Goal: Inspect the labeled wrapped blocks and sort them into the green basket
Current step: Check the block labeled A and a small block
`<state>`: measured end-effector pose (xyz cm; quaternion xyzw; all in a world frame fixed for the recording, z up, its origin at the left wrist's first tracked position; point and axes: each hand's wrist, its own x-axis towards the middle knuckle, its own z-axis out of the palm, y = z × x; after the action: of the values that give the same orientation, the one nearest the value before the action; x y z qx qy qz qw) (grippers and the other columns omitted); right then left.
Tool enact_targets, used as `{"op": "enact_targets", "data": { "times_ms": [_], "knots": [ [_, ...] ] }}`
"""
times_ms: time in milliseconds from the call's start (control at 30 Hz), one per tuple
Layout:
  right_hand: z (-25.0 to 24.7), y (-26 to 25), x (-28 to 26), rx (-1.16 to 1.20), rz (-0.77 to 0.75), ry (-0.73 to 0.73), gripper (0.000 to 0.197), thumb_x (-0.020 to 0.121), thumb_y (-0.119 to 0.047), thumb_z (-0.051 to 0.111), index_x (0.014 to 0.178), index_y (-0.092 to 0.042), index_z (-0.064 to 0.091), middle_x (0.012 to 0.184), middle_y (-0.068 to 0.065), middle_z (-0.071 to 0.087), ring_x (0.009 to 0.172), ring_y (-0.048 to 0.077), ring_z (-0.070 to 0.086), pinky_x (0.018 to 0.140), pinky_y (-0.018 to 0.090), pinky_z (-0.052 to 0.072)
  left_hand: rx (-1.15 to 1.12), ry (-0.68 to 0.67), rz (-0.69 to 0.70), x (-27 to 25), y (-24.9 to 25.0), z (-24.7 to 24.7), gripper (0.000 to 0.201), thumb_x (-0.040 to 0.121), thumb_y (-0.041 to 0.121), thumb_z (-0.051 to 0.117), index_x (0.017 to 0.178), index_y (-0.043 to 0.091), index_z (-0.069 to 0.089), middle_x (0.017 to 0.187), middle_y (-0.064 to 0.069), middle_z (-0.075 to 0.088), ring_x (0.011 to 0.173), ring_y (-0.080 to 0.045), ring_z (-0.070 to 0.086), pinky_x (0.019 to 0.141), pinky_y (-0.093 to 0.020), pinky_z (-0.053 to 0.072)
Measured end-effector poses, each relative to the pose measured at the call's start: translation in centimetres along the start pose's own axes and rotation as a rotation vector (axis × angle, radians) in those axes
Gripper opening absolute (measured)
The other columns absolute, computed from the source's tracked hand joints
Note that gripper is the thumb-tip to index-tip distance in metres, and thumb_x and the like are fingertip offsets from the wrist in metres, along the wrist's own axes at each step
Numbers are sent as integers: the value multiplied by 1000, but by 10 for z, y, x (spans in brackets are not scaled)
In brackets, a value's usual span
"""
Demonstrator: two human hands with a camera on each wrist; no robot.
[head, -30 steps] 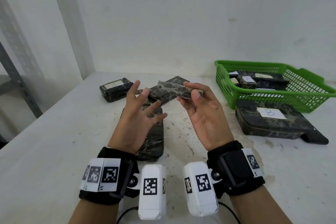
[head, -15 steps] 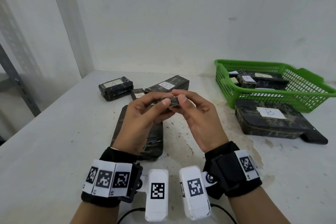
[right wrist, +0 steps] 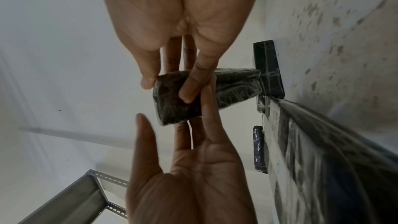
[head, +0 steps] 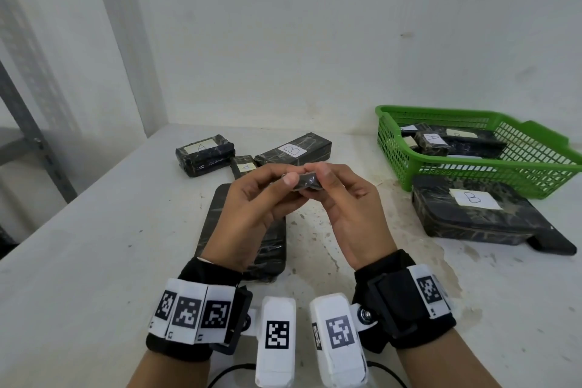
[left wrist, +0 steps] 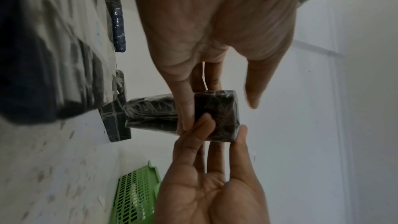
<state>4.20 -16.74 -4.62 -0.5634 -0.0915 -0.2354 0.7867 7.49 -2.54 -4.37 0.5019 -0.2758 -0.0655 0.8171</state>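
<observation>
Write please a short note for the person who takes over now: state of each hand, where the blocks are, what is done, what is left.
Left hand and right hand: both pinch one small wrapped block above the table; no label shows on it.
Green basket, far right: already holds several blocks, one marked A.
Outside it: large B block in front of the basket; A block, small A block and B block at the back; a long flat block under the hands.
Left: finish inspecting, sort the rest.
</observation>
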Motion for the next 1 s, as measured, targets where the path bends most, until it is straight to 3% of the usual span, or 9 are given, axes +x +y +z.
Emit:
{"op": "enact_targets", "data": {
  "times_ms": [100,167,233,367,500,633,733,867,1000],
  "knots": [
    [-1,-3,1,53,32,-26,37,74,-42,78,91,-9,75,99,17,69,93,20,69,77,24,54,30,16,24,0,-1,0,29,79,25,70,100,5,72,107,-23,69,103,-34,68,86,-38,57],
    [0,-4,1,76,56,-34,41,73,-44,73,91,-7,73,93,13,70,88,17,68,74,22,54,56,32,40,0,-2,1,24,77,26,71,95,11,75,101,-18,71,99,-32,69,83,-37,58],
    [0,-3,1,49,58,-11,44,72,-47,76,91,-7,73,92,12,71,88,18,68,75,24,53,65,35,46,0,-2,1,22,77,27,71,94,14,76,101,-17,72,98,-32,70,83,-37,58],
    [0,1,0,-29,35,41,29,85,-34,74,91,-6,73,95,18,70,91,25,68,76,28,53,54,2,10,-1,-1,1,29,83,23,69,104,3,71,110,-19,71,105,-37,68,85,-36,57],
    [1,-5,-1,4,65,17,32,81,-33,66,89,-2,70,88,14,70,85,20,68,71,24,53,66,28,10,-1,-2,1,26,80,21,72,101,5,73,107,-22,71,100,-37,70,83,-36,58],
    [1,-7,-1,-40,86,-14,30,79,-36,74,88,-7,68,89,10,70,86,18,68,77,26,54,70,33,15,-1,-2,1,37,78,25,71,104,-1,72,106,-25,70,101,-42,68,86,-40,58],
    [1,-4,-2,-90,48,8,32,75,-35,77,90,-7,69,96,14,70,91,22,69,84,34,54,47,-3,7,-1,1,2,32,80,26,68,102,4,75,106,-23,72,102,-39,69,87,-39,57],
    [2,-3,-3,-101,58,15,32,73,-35,75,89,-8,69,93,10,71,88,19,70,84,35,55,60,23,5,-1,1,0,27,80,23,71,99,5,75,103,-23,72,101,-39,69,84,-37,58],
    [2,-4,-1,-91,69,-12,35,83,-40,73,93,-6,70,96,14,70,89,20,69,82,32,54,71,38,-13,-1,-1,0,34,77,26,71,102,3,73,108,-25,70,105,-44,66,90,-43,57]
  ]
}}
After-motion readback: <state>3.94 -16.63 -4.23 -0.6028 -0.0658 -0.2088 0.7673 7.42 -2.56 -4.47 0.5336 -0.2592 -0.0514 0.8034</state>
